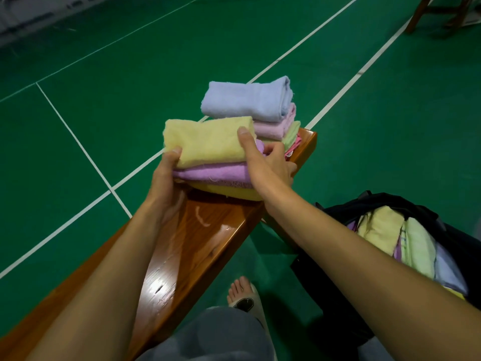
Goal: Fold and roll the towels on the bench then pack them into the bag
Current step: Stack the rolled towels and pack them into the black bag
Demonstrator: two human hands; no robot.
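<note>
Left hand (pixel 166 175) and right hand (pixel 265 162) grip opposite ends of a near stack: pale yellow towel (pixel 208 142) over purple towel (pixel 213 174) over yellow towel (pixel 229 191), on the wooden tabletop (pixel 197 235). Behind stands a second stack topped by a blue towel (pixel 247 100). The black bag (pixel 385 204), on the green floor (pixel 104 74) at right, holds folded towels.

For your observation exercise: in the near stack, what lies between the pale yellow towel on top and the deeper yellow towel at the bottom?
In the head view, one folded purple terry towel lies between them.
</note>
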